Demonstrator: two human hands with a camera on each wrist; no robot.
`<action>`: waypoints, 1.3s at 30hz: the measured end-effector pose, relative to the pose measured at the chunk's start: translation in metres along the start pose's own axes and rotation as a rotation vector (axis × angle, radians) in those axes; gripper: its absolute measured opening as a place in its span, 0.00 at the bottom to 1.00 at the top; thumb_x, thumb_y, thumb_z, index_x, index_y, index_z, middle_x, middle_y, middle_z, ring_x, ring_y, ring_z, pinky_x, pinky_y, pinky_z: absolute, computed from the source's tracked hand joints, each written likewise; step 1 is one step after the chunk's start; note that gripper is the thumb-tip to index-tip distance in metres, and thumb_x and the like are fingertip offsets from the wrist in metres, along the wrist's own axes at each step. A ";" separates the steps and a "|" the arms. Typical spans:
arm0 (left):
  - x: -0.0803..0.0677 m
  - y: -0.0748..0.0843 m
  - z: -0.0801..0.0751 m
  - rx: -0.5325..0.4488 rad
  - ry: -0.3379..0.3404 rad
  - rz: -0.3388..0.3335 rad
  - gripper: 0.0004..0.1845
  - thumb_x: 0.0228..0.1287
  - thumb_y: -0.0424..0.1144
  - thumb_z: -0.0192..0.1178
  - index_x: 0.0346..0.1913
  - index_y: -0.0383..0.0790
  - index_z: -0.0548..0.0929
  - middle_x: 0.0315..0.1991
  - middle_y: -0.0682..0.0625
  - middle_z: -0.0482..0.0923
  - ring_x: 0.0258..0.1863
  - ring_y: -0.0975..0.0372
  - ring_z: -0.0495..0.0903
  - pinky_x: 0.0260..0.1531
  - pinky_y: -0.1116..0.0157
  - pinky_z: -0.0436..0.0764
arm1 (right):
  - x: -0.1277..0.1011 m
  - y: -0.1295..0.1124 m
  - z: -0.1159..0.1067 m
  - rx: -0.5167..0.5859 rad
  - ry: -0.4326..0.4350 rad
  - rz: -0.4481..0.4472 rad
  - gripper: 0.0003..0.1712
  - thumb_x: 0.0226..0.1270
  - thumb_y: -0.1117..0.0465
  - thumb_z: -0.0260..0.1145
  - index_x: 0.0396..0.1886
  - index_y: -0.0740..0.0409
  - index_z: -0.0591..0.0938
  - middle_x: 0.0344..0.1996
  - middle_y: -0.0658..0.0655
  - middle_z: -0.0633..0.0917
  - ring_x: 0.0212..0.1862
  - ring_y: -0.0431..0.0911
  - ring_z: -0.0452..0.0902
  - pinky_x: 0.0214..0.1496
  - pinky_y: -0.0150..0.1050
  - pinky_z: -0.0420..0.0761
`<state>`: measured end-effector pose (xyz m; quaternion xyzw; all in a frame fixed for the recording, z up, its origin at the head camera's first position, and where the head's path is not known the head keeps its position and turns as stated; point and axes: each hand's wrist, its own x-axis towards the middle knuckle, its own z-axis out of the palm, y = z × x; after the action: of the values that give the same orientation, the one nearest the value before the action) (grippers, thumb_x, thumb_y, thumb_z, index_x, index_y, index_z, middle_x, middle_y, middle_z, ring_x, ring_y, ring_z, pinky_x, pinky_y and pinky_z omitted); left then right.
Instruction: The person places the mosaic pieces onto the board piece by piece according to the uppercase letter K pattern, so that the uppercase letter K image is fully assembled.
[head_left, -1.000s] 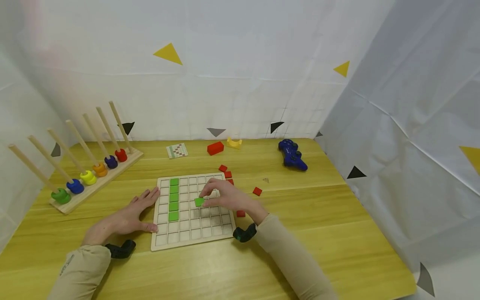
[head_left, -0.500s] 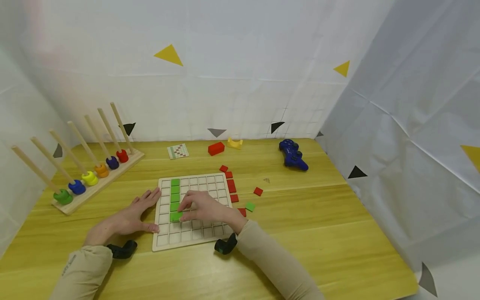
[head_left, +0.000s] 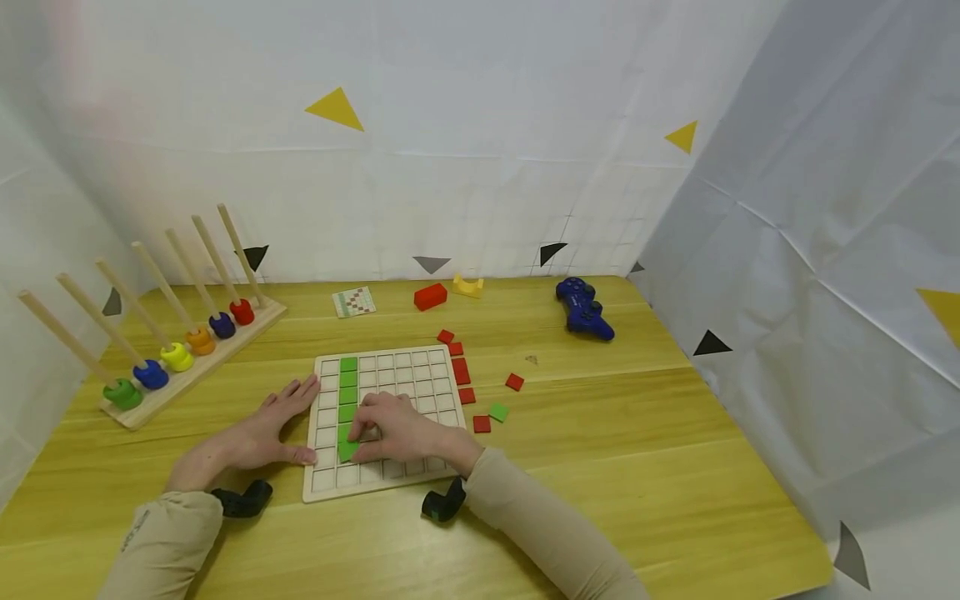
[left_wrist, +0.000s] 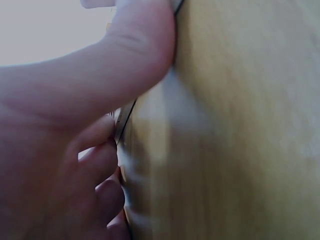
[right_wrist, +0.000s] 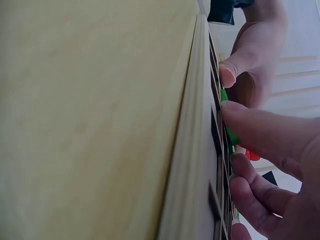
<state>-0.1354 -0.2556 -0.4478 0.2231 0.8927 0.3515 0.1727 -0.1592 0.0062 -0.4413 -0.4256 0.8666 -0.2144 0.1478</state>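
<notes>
Right hand (head_left: 397,433) is pinching a green tile (head_left: 348,450) and setting it into the grid board (head_left: 390,367), near the board's front-left corner, below the green column. Left hand (head_left: 258,433) is lying flat, fingers straight, against the board's left edge on the desk (head_left: 637,467).

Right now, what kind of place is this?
Probably a staged recording booth: white sheets with coloured triangle markers wall in a wooden table holding a grid board and a ring-and-peg toy.
</notes>
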 end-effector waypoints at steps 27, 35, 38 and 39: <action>-0.001 0.003 0.000 0.000 0.002 -0.009 0.58 0.57 0.52 0.72 0.78 0.28 0.48 0.79 0.30 0.38 0.76 0.32 0.33 0.69 0.31 0.34 | 0.001 -0.002 0.009 -0.111 0.052 -0.014 0.11 0.63 0.42 0.71 0.40 0.39 0.84 0.42 0.39 0.78 0.45 0.34 0.66 0.51 0.34 0.61; -0.001 0.000 0.001 0.007 0.003 -0.011 0.59 0.56 0.54 0.71 0.78 0.29 0.48 0.79 0.30 0.37 0.76 0.32 0.32 0.70 0.32 0.33 | 0.001 -0.002 0.009 -0.088 0.044 -0.007 0.10 0.63 0.43 0.71 0.39 0.38 0.83 0.40 0.39 0.77 0.45 0.34 0.65 0.51 0.34 0.61; -0.001 0.000 0.001 0.003 0.006 -0.012 0.59 0.56 0.54 0.71 0.78 0.29 0.47 0.79 0.30 0.37 0.76 0.32 0.32 0.70 0.32 0.32 | 0.001 -0.001 0.009 -0.082 0.041 -0.002 0.11 0.63 0.43 0.71 0.40 0.38 0.83 0.40 0.38 0.76 0.45 0.34 0.65 0.51 0.34 0.61; -0.001 0.000 0.001 0.002 0.006 -0.012 0.59 0.56 0.54 0.71 0.78 0.29 0.47 0.79 0.30 0.37 0.76 0.32 0.32 0.70 0.32 0.32 | 0.001 -0.001 0.009 -0.080 0.040 -0.001 0.11 0.63 0.43 0.71 0.40 0.38 0.83 0.40 0.38 0.76 0.45 0.34 0.65 0.52 0.34 0.61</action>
<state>-0.1345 -0.2556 -0.4486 0.2168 0.8950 0.3501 0.1716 -0.1551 0.0022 -0.4489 -0.4272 0.8771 -0.1881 0.1132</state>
